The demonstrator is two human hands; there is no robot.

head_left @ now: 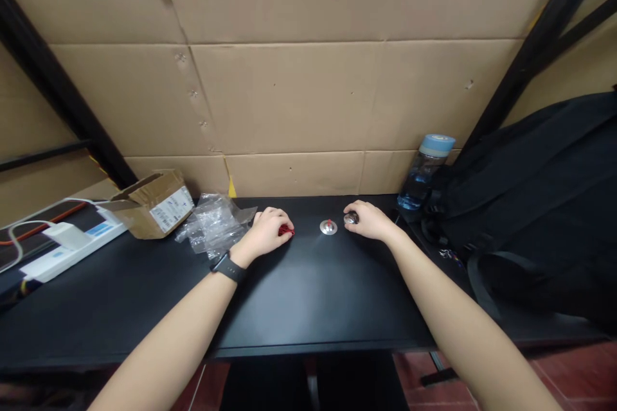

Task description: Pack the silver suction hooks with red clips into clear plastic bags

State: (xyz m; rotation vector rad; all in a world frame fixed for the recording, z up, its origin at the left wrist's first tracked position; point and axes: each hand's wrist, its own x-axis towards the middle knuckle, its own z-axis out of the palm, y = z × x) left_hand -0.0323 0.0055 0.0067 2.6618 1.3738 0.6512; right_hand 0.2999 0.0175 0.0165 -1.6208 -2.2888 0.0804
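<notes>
My left hand rests low over the black table, its fingers curled around a small red thing whose kind is mostly hidden by the hand. Between my two hands, a shiny silver disc with a raised centre and a bit of red on it lies flat on the tabletop, touched by neither hand. My right hand is closed on a small round dark-and-silver metal piece, gripped between thumb and fingers just right of the disc.
Crumpled clear plastic bags and an open cardboard box lie left, beside a white power strip with cables. A blue-capped water bottle and a black backpack stand right. A cardboard wall closes off the table's back.
</notes>
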